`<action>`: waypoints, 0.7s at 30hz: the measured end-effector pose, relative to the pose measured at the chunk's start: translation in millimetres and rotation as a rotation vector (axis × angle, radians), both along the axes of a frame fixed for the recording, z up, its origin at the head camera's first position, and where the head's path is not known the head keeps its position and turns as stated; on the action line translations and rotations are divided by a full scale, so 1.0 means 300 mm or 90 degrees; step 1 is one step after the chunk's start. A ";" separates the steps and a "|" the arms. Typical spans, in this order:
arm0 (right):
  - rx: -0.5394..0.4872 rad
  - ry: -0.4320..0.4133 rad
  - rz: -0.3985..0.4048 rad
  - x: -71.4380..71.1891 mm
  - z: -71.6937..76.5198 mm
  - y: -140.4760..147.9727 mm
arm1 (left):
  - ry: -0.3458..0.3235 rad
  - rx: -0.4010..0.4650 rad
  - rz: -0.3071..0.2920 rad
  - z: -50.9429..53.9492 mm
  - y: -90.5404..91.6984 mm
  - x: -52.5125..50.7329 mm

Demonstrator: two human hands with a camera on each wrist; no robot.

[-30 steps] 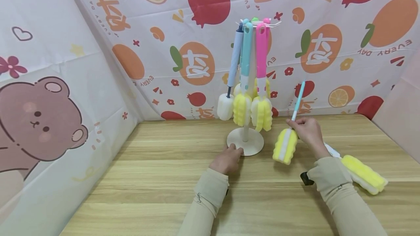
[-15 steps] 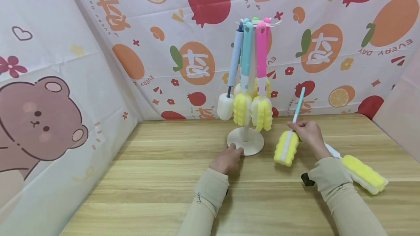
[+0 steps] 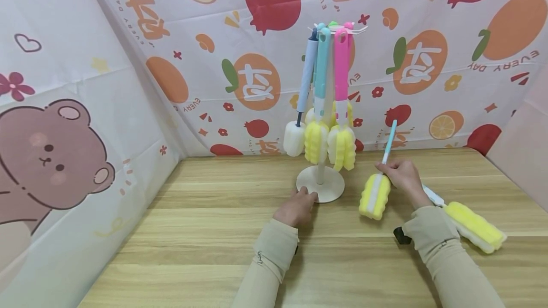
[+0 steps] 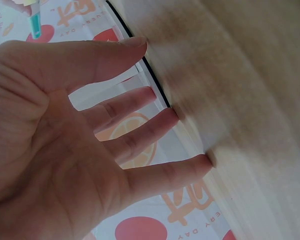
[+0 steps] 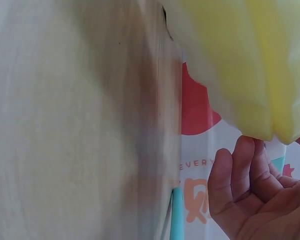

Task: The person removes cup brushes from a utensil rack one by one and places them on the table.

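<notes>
A bottle brush (image 3: 374, 197) with a yellow-and-white sponge head and a teal handle end hangs sponge-down above the table, tilted. My right hand (image 3: 402, 176) pinches its stem just above the sponge; up close, the sponge (image 5: 240, 65) fills the top of the right wrist view. My left hand (image 3: 296, 207) touches the near edge of the round base (image 3: 329, 191) of a white stand, its fingers fairly straight and spread in the left wrist view (image 4: 90, 145). From the stand's hooks hang several brushes, including a pink-handled brush (image 3: 341, 65) and a blue-handled brush (image 3: 307, 72).
Beside my right forearm another yellow-and-white sponge brush (image 3: 475, 227) lies on the wooden table (image 3: 205, 232). Its handle is partly hidden by my right hand and wrist. A fruit-print cloth (image 3: 274, 4) stands behind, and a bear-print cloth (image 3: 55, 156) at the left.
My right hand has lowered the brush a little and shifted it slightly to the right. The left hand stays at the stand's base.
</notes>
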State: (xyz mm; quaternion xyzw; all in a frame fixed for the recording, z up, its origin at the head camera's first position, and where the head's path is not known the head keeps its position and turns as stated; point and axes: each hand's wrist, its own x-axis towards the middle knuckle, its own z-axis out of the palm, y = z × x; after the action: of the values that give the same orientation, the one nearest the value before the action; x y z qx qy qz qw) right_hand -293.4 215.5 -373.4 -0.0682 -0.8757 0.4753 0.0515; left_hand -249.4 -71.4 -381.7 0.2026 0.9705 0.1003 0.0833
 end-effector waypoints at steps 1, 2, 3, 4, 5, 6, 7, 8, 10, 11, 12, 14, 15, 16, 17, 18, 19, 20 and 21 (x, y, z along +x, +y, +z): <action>-0.002 -0.003 0.000 0.000 -0.001 0.001 | 0.000 0.000 0.001 0.001 0.000 0.000; -0.003 -0.006 0.000 0.000 -0.001 0.001 | -0.001 0.000 0.002 0.002 0.001 0.000; -0.005 -0.010 0.000 0.000 -0.002 0.001 | -0.001 0.000 0.002 0.002 0.001 0.001; -0.008 -0.013 0.000 0.000 -0.002 0.001 | -0.002 0.000 0.002 0.003 0.001 0.001; -0.011 -0.015 0.001 0.000 -0.003 0.001 | -0.002 0.001 0.002 0.003 0.001 0.001; -0.012 -0.017 0.001 -0.001 -0.004 0.001 | -0.002 0.000 0.001 0.003 0.001 0.002; -0.013 -0.020 0.002 -0.001 -0.005 0.002 | -0.002 0.000 0.001 0.004 0.000 0.002; -0.012 -0.023 0.003 -0.001 -0.005 0.002 | -0.002 0.000 0.000 0.004 0.000 0.002; -0.010 -0.030 0.005 -0.002 -0.009 0.005 | -0.001 -0.001 0.000 0.004 -0.001 0.002; -0.010 -0.035 0.005 -0.002 -0.011 0.007 | -0.001 -0.001 0.000 0.004 -0.001 0.002; -0.010 -0.040 0.007 -0.002 -0.014 0.008 | 0.000 -0.001 -0.001 0.005 -0.002 0.003; -0.006 -0.050 0.011 -0.003 -0.019 0.010 | 0.000 -0.001 0.000 0.005 -0.002 0.003; -0.007 -0.055 0.013 -0.004 -0.022 0.012 | 0.000 -0.001 0.000 0.005 -0.002 0.002; -0.009 -0.059 0.016 -0.004 -0.024 0.012 | 0.000 -0.001 0.001 0.005 -0.001 0.003; -0.012 -0.063 0.020 -0.005 -0.027 0.013 | 0.000 -0.001 0.001 0.005 -0.001 0.002; -0.013 -0.067 0.023 -0.006 -0.028 0.013 | 0.001 -0.003 0.001 0.004 -0.001 0.002; -0.018 -0.071 0.027 -0.007 -0.030 0.014 | 0.001 -0.003 0.001 0.004 0.000 0.002; -0.027 -0.075 0.029 -0.008 -0.030 0.014 | 0.002 -0.005 0.002 0.003 0.001 0.001; -0.037 -0.081 0.031 -0.008 -0.031 0.014 | 0.003 -0.006 0.002 0.003 0.001 0.001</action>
State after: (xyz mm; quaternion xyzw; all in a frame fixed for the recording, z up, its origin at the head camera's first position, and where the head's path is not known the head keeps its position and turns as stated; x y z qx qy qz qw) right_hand -295.9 219.7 -382.6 -0.0788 -0.8645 0.4960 -0.0179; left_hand -249.2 -71.0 -380.8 0.2008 0.9716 0.0951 0.0820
